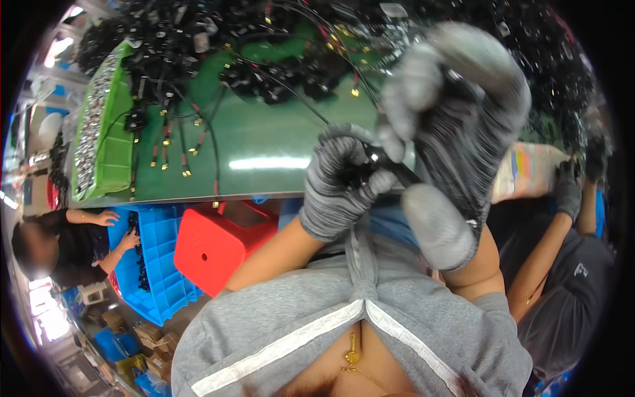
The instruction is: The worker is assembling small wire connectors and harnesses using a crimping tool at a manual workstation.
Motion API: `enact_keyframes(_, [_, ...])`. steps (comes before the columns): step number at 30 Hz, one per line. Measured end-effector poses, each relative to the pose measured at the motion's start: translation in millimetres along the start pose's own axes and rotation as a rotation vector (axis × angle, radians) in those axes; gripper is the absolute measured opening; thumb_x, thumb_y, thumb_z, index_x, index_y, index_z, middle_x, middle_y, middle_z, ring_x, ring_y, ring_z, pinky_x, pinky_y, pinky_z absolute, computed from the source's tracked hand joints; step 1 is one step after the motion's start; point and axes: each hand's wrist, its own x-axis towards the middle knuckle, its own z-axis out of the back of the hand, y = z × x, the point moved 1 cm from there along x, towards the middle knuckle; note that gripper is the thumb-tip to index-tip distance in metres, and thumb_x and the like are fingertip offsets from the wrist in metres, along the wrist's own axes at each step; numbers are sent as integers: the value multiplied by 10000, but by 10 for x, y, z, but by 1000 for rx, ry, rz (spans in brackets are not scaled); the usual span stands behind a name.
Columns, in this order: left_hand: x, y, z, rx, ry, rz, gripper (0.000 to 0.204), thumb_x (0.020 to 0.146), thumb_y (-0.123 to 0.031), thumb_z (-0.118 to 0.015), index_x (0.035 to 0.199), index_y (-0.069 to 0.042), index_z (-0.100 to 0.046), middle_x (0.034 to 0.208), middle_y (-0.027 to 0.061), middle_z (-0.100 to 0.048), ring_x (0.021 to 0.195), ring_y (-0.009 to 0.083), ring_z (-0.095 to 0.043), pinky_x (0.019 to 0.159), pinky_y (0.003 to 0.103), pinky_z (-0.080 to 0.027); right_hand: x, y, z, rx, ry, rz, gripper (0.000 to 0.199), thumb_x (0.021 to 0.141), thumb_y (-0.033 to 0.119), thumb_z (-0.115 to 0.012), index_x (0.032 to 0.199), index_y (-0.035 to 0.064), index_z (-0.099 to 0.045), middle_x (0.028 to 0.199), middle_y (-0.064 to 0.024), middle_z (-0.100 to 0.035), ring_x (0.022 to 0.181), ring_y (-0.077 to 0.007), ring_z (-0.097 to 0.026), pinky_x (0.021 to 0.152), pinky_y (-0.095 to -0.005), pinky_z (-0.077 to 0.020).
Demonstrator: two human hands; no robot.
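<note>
Nearest to my camera, the right hand, in a grey-striped glove, hangs above the near edge of the counter; its thumb stands well apart from its bent fingers, and from my seat I can't tell whether they have hold of anything; the left hand, gloved alike, has its fingers and thumb closed around a black part, which sits between the two hands; I read the step in hand as close handling of that single part; the next move, in my judgement, calls for a steady left grip and careful right fingertips. I count two gloved hands, one part held, one green bin of small shiny pieces, one red stool and one large blue crate beside it; two co-workers, one far left, one right; several gold-tipped leads lie near heaped black components, too tangled for me to number.
</note>
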Motion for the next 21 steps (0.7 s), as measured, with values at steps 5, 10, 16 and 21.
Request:
enact_keyframes(5, [176, -424, -18, 324, 312, -337, 390, 750, -55, -759, 903, -129, -408, 1022, 62, -532, 843, 99, -540, 758, 266, -483, 42, 533, 636, 406, -50, 283, 574, 816, 245, -592, 1328, 25, -454, 1080, -103, -443, 898, -203, -412, 685, -281, -420])
enact_keyframes(10, [1293, -1845, -505, 645, 112, -488, 246, 838, -286, -690, 825, -92, -539, 664, 59, -578, 547, 150, -567, 499, 314, -449, -255, 607, 1186, 393, -155, 287, 507, 842, 246, -558, 1289, 15, -497, 1099, -136, -461, 876, -218, -412, 667, -297, -415])
enact_keyframes(16, [3052, -2833, 107, 934, -368, -372, 228, 850, -279, -660, 883, -59, -609, 753, 39, -618, 540, 107, -511, 497, 303, -434, -316, 485, 1289, 456, -226, 229, 504, 884, 241, -525, 1332, 21, -455, 1125, -139, -491, 872, -214, -435, 680, -309, -440])
enact_keyframes(21, [1940, -2173, 130, 1220, 22, -236, 447, 797, -232, -749, 1155, -43, -559, 1040, 84, -615, 978, 172, -557, 820, 304, -469, -352, 738, 1371, 499, -131, 200, 474, 850, 193, -585, 1255, -28, -475, 1052, -108, -414, 797, -162, -406, 510, -224, -416])
